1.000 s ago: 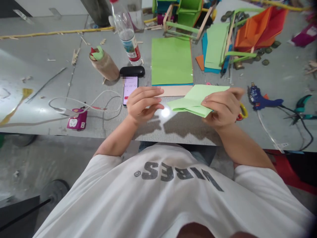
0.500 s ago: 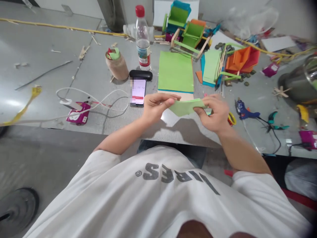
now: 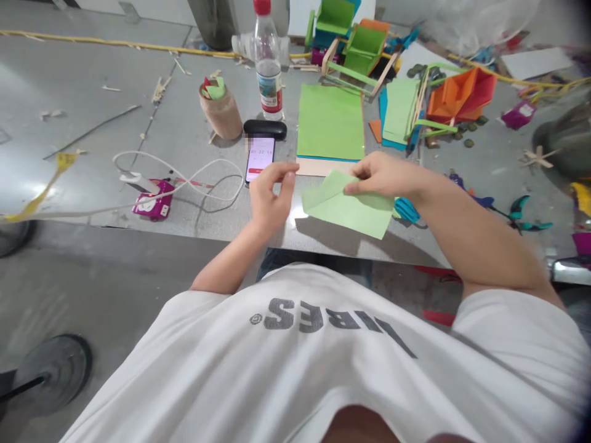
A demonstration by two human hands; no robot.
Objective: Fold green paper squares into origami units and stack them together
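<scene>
A pale green paper [image 3: 369, 218] hangs just above the near edge of a grey table [image 3: 221, 224], its shadow falling on the metal below; one flap along its far side is turned up at a slant, while the broad near part lies almost flat. From my distant seat I judge the folding as partly done; a slanting line shows where the flap meets the body, yet the paper is loose, joined to nothing I can see, and I cannot tell how many folds are left.

Its long axis runs left to right, across the wearer's body, tipping a little toward the near right; the narrower end points left, and one corner points down toward the wearer.

My right hand [image 3: 381, 175] pinches the far edge between thumb and fingers; my left hand [image 3: 272, 200] holds nothing, its thumb and forefinger parted by a narrow gap, just beside the paper's left end and not touching it.

Farther out, a wooden strip [image 3: 318, 167] shows below a green card [image 3: 330, 121]; a phone [image 3: 260, 161] lies beyond the left hand; small chairs [image 3: 364, 50] stand at the back.
</scene>
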